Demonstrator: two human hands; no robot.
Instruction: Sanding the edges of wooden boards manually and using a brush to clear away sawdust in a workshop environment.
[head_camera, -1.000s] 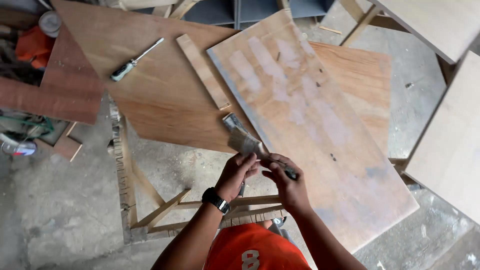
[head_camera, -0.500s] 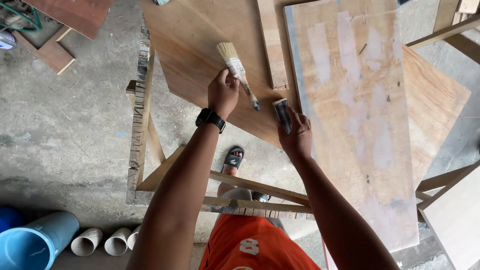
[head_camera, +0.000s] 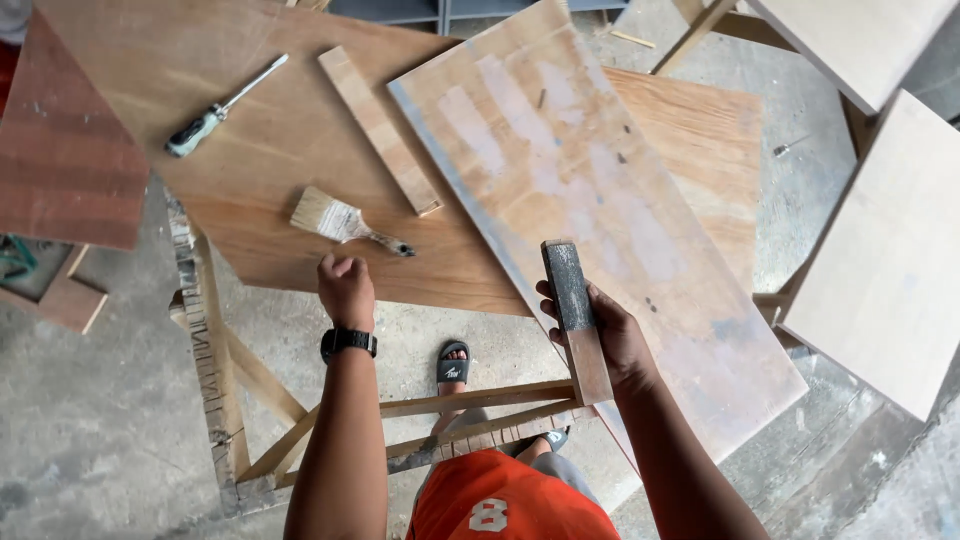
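Head view: right hand (head_camera: 600, 330) gripped a long wooden sanding block with a dark abrasive face (head_camera: 572, 315), its long axis running roughly from 12 to 6 o'clock, the dark end lying on the near edge of the pale, patchy plywood panel (head_camera: 600, 210). Left hand (head_camera: 345, 285) was curled into a loose fist holding nothing, just beside the wood-handled flat paintbrush (head_camera: 345, 222), which lay at its 12 o'clock on the brown plywood sheet (head_camera: 250, 130), bristles toward 10 o'clock. The left hand was nearer the brush.
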